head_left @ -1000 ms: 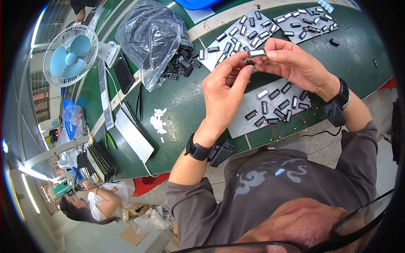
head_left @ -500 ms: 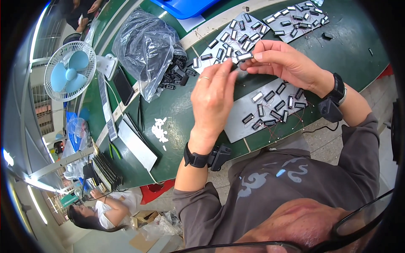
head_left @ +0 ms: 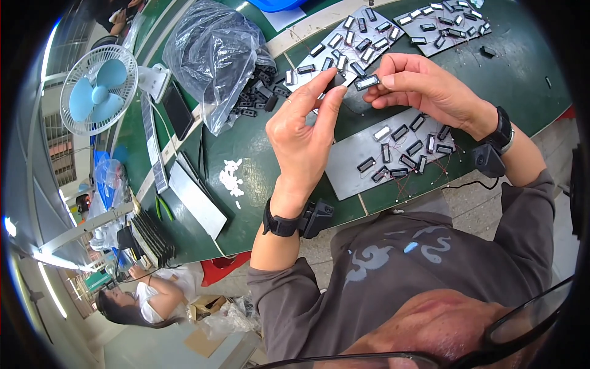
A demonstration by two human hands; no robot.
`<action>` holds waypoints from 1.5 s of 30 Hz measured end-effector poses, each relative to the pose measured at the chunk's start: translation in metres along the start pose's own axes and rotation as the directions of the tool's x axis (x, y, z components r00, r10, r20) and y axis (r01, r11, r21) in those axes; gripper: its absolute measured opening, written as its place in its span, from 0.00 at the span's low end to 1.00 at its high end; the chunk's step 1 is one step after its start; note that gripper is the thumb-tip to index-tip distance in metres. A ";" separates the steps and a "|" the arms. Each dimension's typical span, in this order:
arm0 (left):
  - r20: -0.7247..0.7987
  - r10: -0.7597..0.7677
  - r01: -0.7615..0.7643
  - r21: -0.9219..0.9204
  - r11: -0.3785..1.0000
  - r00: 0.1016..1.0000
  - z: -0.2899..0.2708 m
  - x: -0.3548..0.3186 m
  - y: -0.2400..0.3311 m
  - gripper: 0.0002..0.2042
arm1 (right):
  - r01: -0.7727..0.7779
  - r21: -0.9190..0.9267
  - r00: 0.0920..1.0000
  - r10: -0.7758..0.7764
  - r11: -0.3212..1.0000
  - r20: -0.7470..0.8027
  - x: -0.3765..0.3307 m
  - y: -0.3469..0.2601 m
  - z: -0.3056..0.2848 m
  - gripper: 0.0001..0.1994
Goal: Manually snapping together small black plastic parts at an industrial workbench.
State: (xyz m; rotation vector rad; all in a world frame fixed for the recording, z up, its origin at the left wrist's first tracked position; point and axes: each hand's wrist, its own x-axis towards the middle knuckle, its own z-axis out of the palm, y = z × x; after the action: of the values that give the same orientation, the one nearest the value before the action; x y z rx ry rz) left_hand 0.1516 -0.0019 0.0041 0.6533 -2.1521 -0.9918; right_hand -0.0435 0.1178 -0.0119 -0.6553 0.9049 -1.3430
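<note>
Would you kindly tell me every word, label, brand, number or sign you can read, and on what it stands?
No readable text shows in this view.
Dark grey cloth shirt: pale swirls, no letters that I can make out.
Small black rectangular part with a pale face, in the right hand: any marking is too small to read.
White round fan with blue blades: likewise, any marking is too small.

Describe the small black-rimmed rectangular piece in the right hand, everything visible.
The small black-rimmed rectangular piece has a pale face and looks like plastic. The right hand pinches its right end between thumb and fingers, off the green tabletop. That face points toward the camera, right end slightly higher in view. Nothing else visibly touches it.
</note>
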 end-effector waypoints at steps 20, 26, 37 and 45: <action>0.122 0.139 -0.137 -0.024 0.990 0.983 0.013 -0.007 -0.003 0.12 | 0.014 -0.192 1.000 -0.013 0.981 0.003 -0.001 0.004 0.003 0.07; 0.168 0.098 -0.095 -0.027 0.995 0.981 0.013 -0.007 -0.003 0.13 | 0.031 -0.247 0.999 -0.034 0.969 -0.008 -0.002 0.004 0.003 0.08; 0.159 0.034 -0.033 -0.009 0.999 0.987 0.014 -0.009 -0.001 0.10 | 0.050 -0.308 0.997 -0.065 0.950 -0.037 -0.003 0.004 0.005 0.07; 0.143 0.138 -0.153 0.096 0.984 0.980 0.013 -0.011 -0.002 0.09 | 0.035 -0.376 0.999 -0.044 0.926 -0.015 -0.003 0.003 0.005 0.07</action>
State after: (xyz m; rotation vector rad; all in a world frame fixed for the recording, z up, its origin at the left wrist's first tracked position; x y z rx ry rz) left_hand 0.1500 0.0100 -0.0079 0.4813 -2.3486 -0.8689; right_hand -0.0377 0.1207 -0.0117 -0.9572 1.1887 -1.2229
